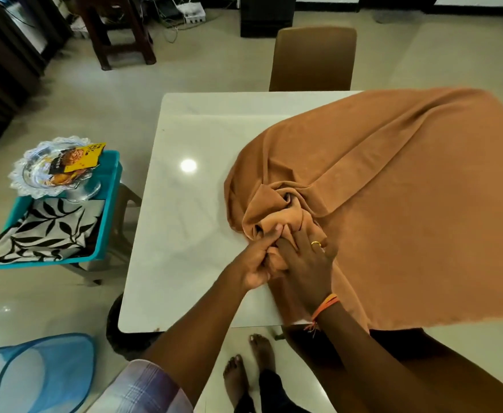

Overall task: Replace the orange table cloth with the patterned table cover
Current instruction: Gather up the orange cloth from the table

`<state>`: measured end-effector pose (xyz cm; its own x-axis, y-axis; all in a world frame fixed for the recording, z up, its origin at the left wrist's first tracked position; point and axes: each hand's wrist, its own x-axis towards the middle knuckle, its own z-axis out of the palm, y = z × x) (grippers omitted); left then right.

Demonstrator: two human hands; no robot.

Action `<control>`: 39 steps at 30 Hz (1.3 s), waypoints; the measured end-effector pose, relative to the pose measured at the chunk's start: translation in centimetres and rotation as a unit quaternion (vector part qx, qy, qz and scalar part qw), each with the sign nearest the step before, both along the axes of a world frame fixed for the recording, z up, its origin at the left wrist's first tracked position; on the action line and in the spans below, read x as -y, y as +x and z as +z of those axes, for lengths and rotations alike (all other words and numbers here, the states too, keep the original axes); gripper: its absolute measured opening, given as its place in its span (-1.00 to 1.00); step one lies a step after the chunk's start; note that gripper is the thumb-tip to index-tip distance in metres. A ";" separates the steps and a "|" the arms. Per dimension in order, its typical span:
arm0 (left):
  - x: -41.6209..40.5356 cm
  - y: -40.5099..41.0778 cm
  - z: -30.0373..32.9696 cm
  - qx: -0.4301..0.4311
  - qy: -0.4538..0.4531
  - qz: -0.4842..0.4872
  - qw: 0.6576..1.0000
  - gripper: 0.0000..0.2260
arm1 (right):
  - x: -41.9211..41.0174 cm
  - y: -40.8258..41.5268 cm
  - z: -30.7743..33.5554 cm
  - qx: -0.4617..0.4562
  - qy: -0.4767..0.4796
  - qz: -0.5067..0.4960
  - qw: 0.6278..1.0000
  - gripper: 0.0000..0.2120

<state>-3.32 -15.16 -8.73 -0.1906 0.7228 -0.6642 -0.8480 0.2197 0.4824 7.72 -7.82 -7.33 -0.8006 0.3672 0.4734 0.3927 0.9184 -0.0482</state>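
The orange table cloth (393, 186) covers the right half of the white table (184, 222), bunched into a twisted wad near the front middle. My left hand (256, 266) and my right hand (306, 263) both grip that wad, fingers closed into its folds. The patterned table cover (47, 231), pale with black leaves, lies folded in a teal tray (107, 216) on a stool to the left of the table.
A glass stand (53, 171) with snack packets sits in the same tray. A brown chair (312, 58) stands at the table's far side. A blue mesh basket (35, 380) is on the floor at the lower left. My bare feet are under the table's front edge.
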 end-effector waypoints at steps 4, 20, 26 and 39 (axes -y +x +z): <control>1.5 1.2 -3.3 0.006 -0.104 0.127 0.986 -0.46 | 1.5 1.4 -2.4 0.195 -0.039 0.068 0.978 -0.38; 1.9 -0.1 -2.2 -0.651 -0.125 -0.524 0.535 0.17 | -2.6 4.9 -2.2 0.098 -0.471 0.109 0.870 -0.32; 1.2 1.8 -5.0 -0.756 -0.176 -0.464 0.427 0.14 | -7.2 10.7 -4.2 0.274 -0.395 -0.295 0.826 0.32; -10.1 13.2 1.3 -0.166 -0.196 -0.014 0.966 -0.87 | -13.1 11.3 2.0 -0.150 -0.398 -0.197 0.883 -0.76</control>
